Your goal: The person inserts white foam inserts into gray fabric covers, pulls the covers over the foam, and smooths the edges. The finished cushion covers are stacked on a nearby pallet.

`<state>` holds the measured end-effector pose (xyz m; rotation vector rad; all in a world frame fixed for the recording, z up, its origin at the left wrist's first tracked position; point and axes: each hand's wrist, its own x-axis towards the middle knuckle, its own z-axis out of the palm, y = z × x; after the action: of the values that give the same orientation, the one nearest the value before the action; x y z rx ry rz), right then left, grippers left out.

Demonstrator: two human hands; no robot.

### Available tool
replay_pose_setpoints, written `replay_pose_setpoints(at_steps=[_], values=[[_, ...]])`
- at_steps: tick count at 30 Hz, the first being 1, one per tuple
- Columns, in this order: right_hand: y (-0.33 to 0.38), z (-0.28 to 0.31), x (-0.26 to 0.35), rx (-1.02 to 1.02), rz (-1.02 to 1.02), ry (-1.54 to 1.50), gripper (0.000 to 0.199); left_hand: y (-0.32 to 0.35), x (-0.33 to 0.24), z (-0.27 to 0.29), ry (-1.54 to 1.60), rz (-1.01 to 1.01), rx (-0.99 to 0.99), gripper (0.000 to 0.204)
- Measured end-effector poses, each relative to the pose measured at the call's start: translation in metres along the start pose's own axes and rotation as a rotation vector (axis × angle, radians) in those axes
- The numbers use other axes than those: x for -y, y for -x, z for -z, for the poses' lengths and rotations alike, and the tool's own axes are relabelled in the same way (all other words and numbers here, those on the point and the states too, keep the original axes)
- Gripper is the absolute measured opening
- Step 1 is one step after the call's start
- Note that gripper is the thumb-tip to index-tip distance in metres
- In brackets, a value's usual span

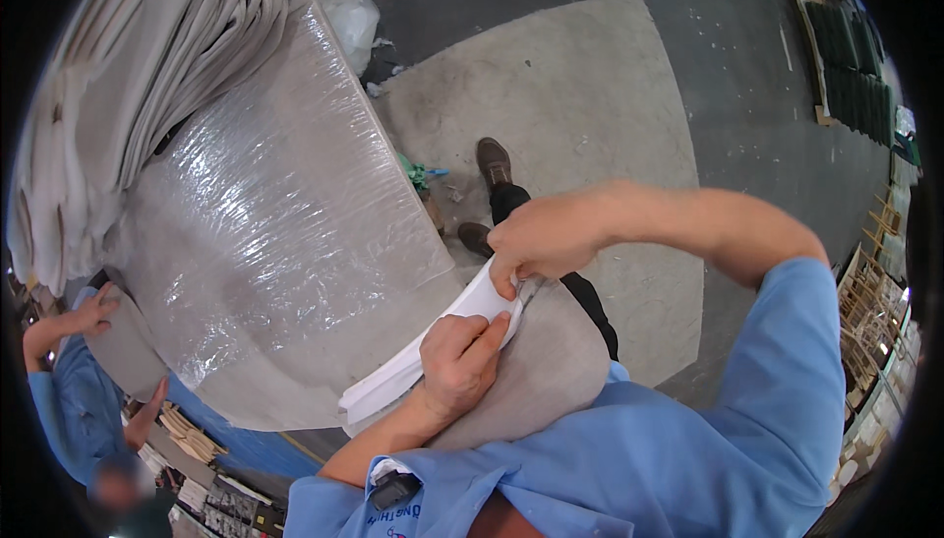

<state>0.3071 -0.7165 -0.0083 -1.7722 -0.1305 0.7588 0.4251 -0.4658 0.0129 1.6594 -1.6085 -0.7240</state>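
Both hands grip a white paper stack [425,346] lying on the near edge of the grey pad [551,361], left hand [460,361] fisted on its middle to pin it, right hand [536,240] pinching its far end, likely to peel a sheet.

Person, own body as seen from the head camera:

- Shirt [688,440]: light blue, short-sleeved, smooth woven cloth; the sleeve hem ends above the elbow of the right arm.
- Chest pocket [393,489], below the left hand's wrist: dark flap or object at its mouth, blue embroidered lettering just beneath it.
- Left hand [457,361] and right hand [541,238]: bare, no gloves, rings or watch visible; forearms uncovered.
- Trousers [551,243]: black, narrow leg, showing beyond the right hand.
- Shoes [494,159]: dark brown, laced, the second partly hidden beside the right hand.
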Motion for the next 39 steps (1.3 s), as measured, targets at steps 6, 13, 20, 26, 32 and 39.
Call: replay_pose_setpoints(at_steps=[6,13,20,26,32,39], values=[[-0.028,0.038,0.022,0.37,-0.044,0.183,0.017,0.002,0.004,0.001,-0.021,0.026,-0.012,0.043],[-0.029,0.041,0.022,0.372,-0.025,0.338,0.029,-0.004,0.009,-0.001,0.057,0.183,-0.01,0.032],[0.018,0.02,0.039,0.072,-0.182,0.522,0.024,-0.039,0.019,-0.001,0.111,0.612,0.357,0.019],[0.009,0.009,0.003,0.026,-0.129,0.325,0.024,-0.039,0.02,-0.024,0.001,0.494,0.209,0.018],[0.0,-0.005,-0.043,-0.123,-0.009,-0.253,0.023,-0.036,0.019,-0.027,-0.069,0.471,0.173,0.018],[-0.006,-0.047,-0.051,-0.508,0.029,-0.175,0.026,-0.04,0.027,-0.028,-0.094,0.521,0.241,0.016]])
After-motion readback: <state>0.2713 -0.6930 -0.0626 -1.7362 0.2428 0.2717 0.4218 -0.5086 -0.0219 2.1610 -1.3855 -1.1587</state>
